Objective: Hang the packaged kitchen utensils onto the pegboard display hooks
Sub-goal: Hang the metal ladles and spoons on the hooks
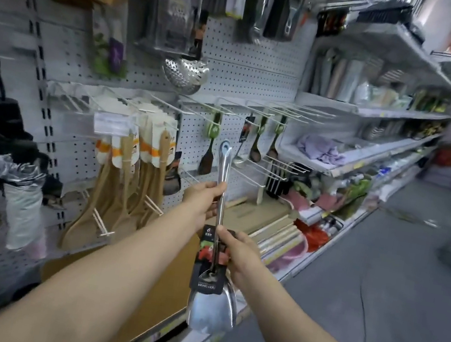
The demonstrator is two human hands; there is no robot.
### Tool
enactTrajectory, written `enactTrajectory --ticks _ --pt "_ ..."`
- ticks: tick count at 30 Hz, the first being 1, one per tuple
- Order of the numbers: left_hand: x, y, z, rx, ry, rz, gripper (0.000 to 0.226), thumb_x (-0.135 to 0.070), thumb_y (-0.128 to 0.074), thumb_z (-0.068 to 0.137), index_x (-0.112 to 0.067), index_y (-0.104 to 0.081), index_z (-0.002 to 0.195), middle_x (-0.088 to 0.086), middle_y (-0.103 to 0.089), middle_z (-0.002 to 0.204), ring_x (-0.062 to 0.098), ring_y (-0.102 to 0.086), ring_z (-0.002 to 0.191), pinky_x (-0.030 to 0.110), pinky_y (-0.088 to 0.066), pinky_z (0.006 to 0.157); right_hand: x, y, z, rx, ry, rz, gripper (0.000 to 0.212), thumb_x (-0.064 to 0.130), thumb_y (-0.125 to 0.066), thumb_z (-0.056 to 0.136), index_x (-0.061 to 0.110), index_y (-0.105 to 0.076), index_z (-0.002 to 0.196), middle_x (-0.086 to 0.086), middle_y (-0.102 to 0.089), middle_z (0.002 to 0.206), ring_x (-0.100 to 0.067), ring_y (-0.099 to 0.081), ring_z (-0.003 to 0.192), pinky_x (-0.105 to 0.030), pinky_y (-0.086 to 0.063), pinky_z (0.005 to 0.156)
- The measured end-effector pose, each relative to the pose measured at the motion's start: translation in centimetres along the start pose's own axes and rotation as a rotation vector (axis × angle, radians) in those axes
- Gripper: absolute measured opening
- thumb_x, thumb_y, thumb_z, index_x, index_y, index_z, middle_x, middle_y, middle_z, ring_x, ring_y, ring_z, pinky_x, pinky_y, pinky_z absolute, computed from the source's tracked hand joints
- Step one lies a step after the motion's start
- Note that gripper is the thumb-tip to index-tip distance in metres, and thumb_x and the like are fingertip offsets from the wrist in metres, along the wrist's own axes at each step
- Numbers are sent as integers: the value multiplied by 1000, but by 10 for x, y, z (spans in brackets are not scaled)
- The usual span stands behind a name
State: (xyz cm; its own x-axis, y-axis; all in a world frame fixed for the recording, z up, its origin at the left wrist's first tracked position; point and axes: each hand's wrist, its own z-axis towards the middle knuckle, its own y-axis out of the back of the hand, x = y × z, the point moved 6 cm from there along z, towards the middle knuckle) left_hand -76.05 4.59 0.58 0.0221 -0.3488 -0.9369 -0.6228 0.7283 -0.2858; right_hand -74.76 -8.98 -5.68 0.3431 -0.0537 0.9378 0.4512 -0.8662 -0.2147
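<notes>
Our left hand (205,197) grips the steel spatula (215,229) at mid-handle; our right hand (234,250) pinches it lower, at its label card (209,261). It stands upright, blade down, before the pegboard (243,80) hooks (266,172).

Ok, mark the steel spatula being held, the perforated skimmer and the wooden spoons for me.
steel spatula (212,313), head view, on its blade.
perforated skimmer (183,73), head view, on its holed bowl.
wooden spoons (122,183), head view, on a handle in the hanging bunch.

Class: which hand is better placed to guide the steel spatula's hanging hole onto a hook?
Left hand: it grips the steel spatula high, nearest its hole and the hooks. Right hand holds lower.
</notes>
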Motion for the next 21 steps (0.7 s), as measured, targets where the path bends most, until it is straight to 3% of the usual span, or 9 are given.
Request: enactTrajectory --ticks 3,6,8,9,11,17,21 --pt "5 -14 22 -4 0 19 20 -19 -73 90 -11 -66 106 7 -70 93 34 -72 99 42 -58 90 1 10 24 7 -16 19 34 19 -75 89 -2 -62 112 -19 -73 85 -27 -69 61 -35 -58 56" --pt "6 -19 43 -28 -5 17 18 -19 -75 89 -13 -68 104 9 -71 99 36 -70 105 47 -58 92 2 14 48 28 -41 39 35 21 -75 90 -2 -62 113 -18 -74 86 -27 -69 62 -35 -58 57" --pt "3 -19 56 -64 -13 19 23 -20 -75 88 -13 -68 108 6 -71 96 31 -73 93 40 -62 81 4 9 67 46 -47 61 37 22 -76 89 -2 -63 113 -19 -73 87 -27 -69 61 -36 -58 58" --pt "-1 -18 63 -85 -21 23 24 -21 -75 89 -13 -67 110 5 -69 93 25 -72 81 32 -62 69 6 6 76 62 -50 77 36 22 -75 89 -3 -63 112 -20 -72 86 -26 -67 59 -34 -57 55" --pt "-9 -18 74 -113 -43 25 22 -22 -73 90 -12 -67 109 4 -67 90 17 -64 68 23 -55 53 11 -2 96 102 -52 115 30 20 -74 89 0 -64 109 -17 -72 79 -22 -65 51 -29 -53 49" --pt "-21 -19 113 -225 -95 -26 14 -27 -74 88 -18 -70 98 -1 -70 87 17 -63 82 35 -54 81 28 -9 152 267 -43 62 22 23 -77 83 9 -67 98 -11 -72 75 -20 -66 54 -29 -52 49" --pt "-28 -22 131 -310 -141 -52 24 -31 -75 88 -16 -69 106 0 -70 89 18 -63 83 37 -55 83 39 -5 181 385 -17 -36 31 29 -76 83 10 -67 105 -12 -75 85 -25 -71 67 -35 -56 62"
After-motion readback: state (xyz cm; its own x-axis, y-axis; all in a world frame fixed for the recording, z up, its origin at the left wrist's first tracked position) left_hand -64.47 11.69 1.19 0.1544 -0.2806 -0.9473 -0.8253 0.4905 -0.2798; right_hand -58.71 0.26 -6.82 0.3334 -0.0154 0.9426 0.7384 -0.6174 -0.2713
